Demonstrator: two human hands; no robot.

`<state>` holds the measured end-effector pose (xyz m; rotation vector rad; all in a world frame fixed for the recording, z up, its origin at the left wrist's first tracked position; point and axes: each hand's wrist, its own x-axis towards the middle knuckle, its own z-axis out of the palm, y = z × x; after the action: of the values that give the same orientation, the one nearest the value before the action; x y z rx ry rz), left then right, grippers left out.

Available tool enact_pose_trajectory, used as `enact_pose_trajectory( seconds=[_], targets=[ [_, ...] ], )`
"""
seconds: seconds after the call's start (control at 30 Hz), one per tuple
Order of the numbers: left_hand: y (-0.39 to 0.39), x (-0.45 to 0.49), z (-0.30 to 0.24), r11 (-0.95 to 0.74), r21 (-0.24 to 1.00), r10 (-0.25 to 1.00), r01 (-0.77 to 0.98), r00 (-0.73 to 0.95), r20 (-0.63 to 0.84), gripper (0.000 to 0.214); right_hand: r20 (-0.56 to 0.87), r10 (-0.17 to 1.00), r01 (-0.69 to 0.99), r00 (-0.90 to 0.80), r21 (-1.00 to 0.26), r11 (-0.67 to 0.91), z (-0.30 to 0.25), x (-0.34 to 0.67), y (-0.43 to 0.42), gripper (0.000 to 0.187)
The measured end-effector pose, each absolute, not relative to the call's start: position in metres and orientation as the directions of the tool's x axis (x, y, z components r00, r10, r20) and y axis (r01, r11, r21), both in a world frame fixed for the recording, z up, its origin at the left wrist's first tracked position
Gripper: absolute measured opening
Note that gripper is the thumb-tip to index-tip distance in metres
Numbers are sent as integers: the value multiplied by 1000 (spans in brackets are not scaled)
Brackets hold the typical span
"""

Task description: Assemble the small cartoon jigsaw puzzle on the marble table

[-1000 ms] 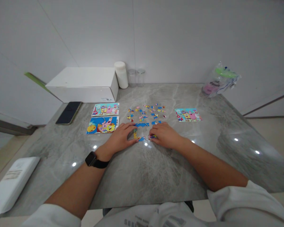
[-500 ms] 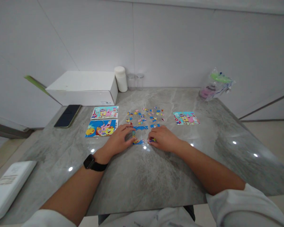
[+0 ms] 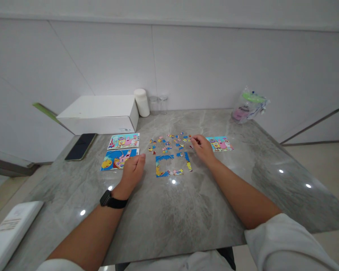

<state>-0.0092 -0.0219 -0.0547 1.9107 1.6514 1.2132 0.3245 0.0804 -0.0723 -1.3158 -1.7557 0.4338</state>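
A partly joined jigsaw frame [image 3: 163, 174] lies flat in front of me, with blue and yellow edge pieces around a bare middle. Just beyond it, loose puzzle pieces [image 3: 167, 143] are scattered. My right hand [image 3: 203, 149] is at the right edge of these pieces, thumb and fingers pinched on a small puzzle piece [image 3: 191, 146], mostly hidden at the fingertips. My left hand [image 3: 133, 169], with a black watch on the wrist, rests curled to the left of the frame. Nothing shows in it. It partly covers the blue cartoon picture card [image 3: 110, 161].
Another picture card [image 3: 123, 141] lies behind the blue one, and a third [image 3: 222, 143] beyond my right hand. Further out are a phone [image 3: 81, 146], a white box [image 3: 98, 113], a white bottle [image 3: 141, 102], two clear jars [image 3: 163, 105] and a plastic-wrapped cup [image 3: 244, 109].
My right hand has left the frame's lower right and moved up and right to the loose pieces. My left hand has drawn back leftward and curled. The frame's right side now shows joined pieces.
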Motion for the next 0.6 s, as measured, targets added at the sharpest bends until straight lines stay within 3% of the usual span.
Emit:
enact_pose_trajectory(
  seconds=[0.3,0.43,0.6],
  targets=[
    [-24,3,-34,-228,804,892,549,-213,398,53,512,858,499,-42,-733,462,-85,323,84,49],
    [-12,10,-16,-244,813,910,529,-165,380,50,510,859,507,-54,-726,464,-86,323,86,57],
    [28,26,5,-297,732,909,613,-52,413,40,502,864,514,-40,-731,448,-90,323,91,59]
  ],
)
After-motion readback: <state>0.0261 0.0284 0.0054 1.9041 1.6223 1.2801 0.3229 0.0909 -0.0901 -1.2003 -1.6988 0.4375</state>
